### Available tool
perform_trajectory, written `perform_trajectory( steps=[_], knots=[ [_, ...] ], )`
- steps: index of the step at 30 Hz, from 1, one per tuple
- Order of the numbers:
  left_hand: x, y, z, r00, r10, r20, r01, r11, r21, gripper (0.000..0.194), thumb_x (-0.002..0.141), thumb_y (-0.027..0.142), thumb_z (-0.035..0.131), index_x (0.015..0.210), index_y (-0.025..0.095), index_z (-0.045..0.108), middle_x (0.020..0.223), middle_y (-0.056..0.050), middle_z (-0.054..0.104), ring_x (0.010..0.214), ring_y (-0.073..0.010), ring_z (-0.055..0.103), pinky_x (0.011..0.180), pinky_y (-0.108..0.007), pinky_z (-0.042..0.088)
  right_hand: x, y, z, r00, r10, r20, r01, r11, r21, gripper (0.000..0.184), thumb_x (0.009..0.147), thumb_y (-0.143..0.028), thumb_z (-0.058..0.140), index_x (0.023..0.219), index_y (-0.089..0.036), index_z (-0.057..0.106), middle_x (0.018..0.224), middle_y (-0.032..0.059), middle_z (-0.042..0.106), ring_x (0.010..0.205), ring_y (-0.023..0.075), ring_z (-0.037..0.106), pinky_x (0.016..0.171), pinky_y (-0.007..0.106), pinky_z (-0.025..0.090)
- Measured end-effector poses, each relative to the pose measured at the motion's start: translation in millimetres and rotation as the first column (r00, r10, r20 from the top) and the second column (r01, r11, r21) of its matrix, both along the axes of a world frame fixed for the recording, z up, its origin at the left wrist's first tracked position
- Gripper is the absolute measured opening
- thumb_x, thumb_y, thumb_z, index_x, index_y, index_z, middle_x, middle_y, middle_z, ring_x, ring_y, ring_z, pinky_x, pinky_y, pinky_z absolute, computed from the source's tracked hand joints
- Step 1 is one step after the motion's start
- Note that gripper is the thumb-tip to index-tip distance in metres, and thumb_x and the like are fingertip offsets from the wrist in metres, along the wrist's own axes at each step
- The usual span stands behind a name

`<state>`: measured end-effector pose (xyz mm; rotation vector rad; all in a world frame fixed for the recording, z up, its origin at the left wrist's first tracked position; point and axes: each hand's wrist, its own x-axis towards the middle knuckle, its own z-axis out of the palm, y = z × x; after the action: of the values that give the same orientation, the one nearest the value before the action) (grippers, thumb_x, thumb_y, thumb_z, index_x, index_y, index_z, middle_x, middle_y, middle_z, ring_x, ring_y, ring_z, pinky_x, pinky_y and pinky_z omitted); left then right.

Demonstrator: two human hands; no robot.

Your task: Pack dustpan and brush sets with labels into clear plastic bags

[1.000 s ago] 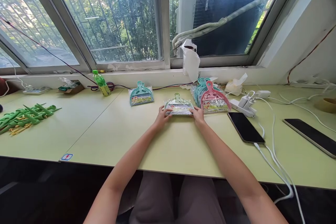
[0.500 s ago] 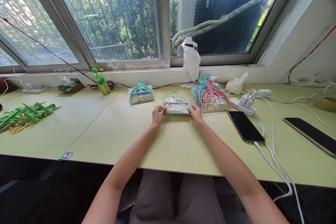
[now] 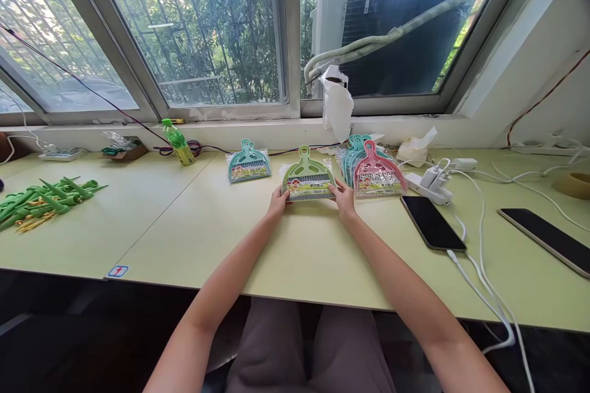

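Between my hands is a green dustpan and brush set [image 3: 306, 173] in a clear plastic wrapper with a printed label, tilted up so its face shows. My left hand [image 3: 278, 201] pinches its lower left corner. At its lower right, my right hand [image 3: 343, 199] grips the other side, thumb on the front. Just right of it, a pink wrapped dustpan set [image 3: 378, 173] leans in front of several teal dustpan sets [image 3: 351, 156]. A single teal dustpan set [image 3: 249, 163] lies to the left, apart from my hands.
To the right are a black phone [image 3: 432, 222], another dark phone [image 3: 548, 234], a white power strip [image 3: 428, 187] and loose white cables. A green bottle [image 3: 177, 142] stands near the window sill. Green plastic pieces [image 3: 50, 199] are heaped at far left on the pale table [image 3: 193, 239].
The green dustpan set has been tipped up from lying nearly flat, so its handle rises and its face shows. Both hands keep hold of it in nearly the same place.
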<state>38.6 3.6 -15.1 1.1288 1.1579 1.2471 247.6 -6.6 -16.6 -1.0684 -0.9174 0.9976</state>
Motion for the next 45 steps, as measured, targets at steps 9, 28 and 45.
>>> perform_trajectory(
  steps=[9, 28, 45],
  knots=[
    [-8, 1, -5.3, 0.99, 0.002, -0.139, 0.023, 0.984, 0.177, 0.053, 0.074, 0.046, 0.073, 0.115, 0.022, 0.05, 0.116, -0.011, 0.063, 0.112, -0.0268, 0.059, 0.093, -0.039, 0.047, -3, -5, 6.2, 0.994, 0.056, 0.094, -0.058, 0.998, 0.019, 0.067, 0.068, -0.05, 0.066, 0.125, -0.016, 0.059, 0.102, 0.0088, 0.07, 0.088, 0.0225, 0.064, 0.07, 0.033, 0.055],
    [-8, -2, -0.5, 0.997, -0.001, -0.08, 0.02, 0.973, 0.231, 0.061, 0.072, 0.042, 0.073, 0.121, 0.019, 0.044, 0.12, -0.013, 0.06, 0.112, -0.0274, 0.058, 0.094, -0.041, 0.047, -2, -2, 0.7, 0.966, 0.238, 0.105, -0.238, 0.971, -0.018, 0.072, 0.069, -0.046, 0.072, 0.132, -0.019, 0.05, 0.111, 0.009, 0.066, 0.093, 0.023, 0.065, 0.062, 0.03, 0.059],
    [-9, -4, 2.8, 0.994, -0.087, -0.074, 0.09, 0.995, 0.05, 0.056, 0.071, 0.049, 0.071, 0.114, 0.02, 0.051, 0.096, -0.01, 0.069, 0.068, -0.0206, 0.065, 0.059, -0.037, 0.057, -4, -2, -4.1, 0.982, 0.147, 0.122, -0.137, 0.987, -0.09, 0.046, 0.069, -0.042, 0.066, 0.105, -0.014, 0.067, 0.104, 0.0084, 0.068, 0.081, 0.0211, 0.063, 0.057, 0.031, 0.058]
  ],
)
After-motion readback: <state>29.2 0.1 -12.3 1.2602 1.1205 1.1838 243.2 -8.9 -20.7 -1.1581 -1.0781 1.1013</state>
